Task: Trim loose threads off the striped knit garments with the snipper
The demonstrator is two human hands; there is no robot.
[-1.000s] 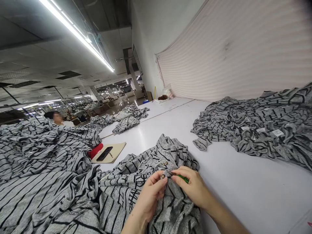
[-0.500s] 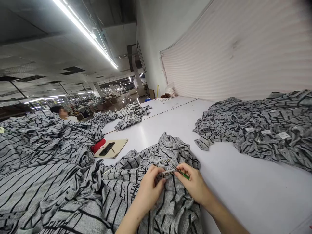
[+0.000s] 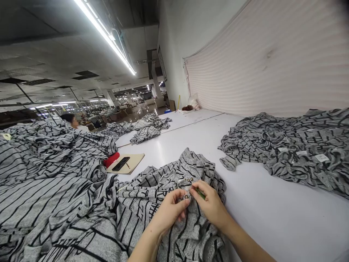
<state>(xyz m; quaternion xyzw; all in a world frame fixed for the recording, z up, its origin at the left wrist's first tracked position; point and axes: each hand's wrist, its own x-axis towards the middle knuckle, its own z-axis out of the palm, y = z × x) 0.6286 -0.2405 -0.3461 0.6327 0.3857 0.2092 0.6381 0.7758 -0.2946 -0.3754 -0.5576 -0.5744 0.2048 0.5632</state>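
Note:
A grey shirt (image 3: 192, 162) with black stripes and printed lettering lies bunched on the white table in front of me. My left hand (image 3: 170, 211) pinches its buttoned edge, where a small brown button (image 3: 186, 197) shows by the fingertips. Against the same edge, my right hand (image 3: 209, 205) is closed around green-handled thread snips (image 3: 201, 193); their blades are hidden behind the fingers. More buttons (image 3: 189, 179) show just beyond my hands.
Striped garments are heaped at left (image 3: 62, 156), at right (image 3: 283, 142) and farther back (image 3: 148, 127). A notebook (image 3: 137, 160) carries a phone (image 3: 121, 163) and a pen (image 3: 128, 165), beside a red item (image 3: 112, 159). Another person (image 3: 82, 128) is behind the left heap.
My right hand has shifted slightly left, closer to my left hand, and the snips' blades are no longer visible. My left fingers have moved a little along the buttoned edge.

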